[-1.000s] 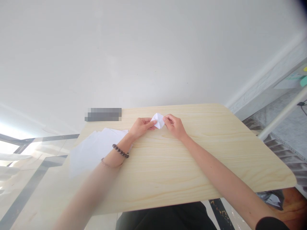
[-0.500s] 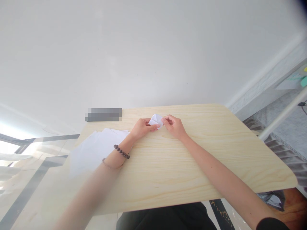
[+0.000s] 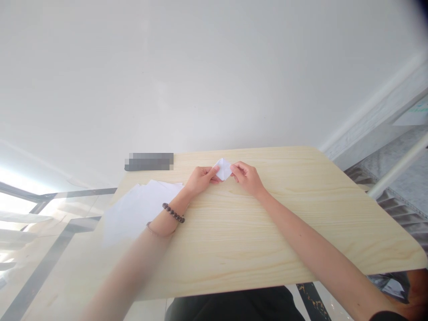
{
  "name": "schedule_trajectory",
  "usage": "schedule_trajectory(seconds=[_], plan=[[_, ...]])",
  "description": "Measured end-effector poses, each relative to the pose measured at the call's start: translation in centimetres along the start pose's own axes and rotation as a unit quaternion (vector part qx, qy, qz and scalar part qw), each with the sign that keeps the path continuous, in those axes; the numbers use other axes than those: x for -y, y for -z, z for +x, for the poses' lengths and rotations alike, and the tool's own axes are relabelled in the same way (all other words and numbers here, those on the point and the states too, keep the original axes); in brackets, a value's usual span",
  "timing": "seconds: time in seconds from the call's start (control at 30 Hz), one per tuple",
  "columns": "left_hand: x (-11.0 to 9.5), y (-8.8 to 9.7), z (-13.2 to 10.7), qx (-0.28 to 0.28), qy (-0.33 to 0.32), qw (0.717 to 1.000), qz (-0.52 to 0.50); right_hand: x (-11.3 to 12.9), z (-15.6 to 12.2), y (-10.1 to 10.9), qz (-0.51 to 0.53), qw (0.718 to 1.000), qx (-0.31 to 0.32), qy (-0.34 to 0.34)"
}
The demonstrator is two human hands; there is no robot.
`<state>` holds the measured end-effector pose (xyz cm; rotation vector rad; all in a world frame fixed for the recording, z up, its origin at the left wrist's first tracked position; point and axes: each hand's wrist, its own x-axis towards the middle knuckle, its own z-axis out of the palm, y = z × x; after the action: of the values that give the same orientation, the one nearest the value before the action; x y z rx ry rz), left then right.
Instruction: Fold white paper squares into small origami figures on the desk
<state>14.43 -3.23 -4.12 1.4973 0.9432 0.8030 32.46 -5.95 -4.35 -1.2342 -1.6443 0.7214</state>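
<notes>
Folded paper (image 3: 225,168), fingers (image 3: 236,170) pinching both sides

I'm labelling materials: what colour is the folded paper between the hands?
The folded paper is white, showing best in the head view.

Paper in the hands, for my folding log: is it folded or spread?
Folded: the white paper shows a crease line and a compact diamond outline.

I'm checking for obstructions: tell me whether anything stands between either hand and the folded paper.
Nothing visible does: the left hand and right hand hold the folded paper directly, one at each side. The loose white sheets lie apart, off to the left.
</notes>
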Motion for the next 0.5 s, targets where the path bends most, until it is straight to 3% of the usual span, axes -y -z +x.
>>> schedule_trajectory(seconds=[0.33, 0.5], plan=[[-0.35, -0.23, -0.17, -0.004, -0.025, 1.000, -0.018, 0.02, -0.03, 0.09, -0.023, 0.999, 0.022, 0.010], [-0.27, -0.11, -0.18, -0.048, -0.054, 0.997, 0.000, -0.18, -0.12, -0.10, -0.069, 0.995, 0.057, 0.045]])
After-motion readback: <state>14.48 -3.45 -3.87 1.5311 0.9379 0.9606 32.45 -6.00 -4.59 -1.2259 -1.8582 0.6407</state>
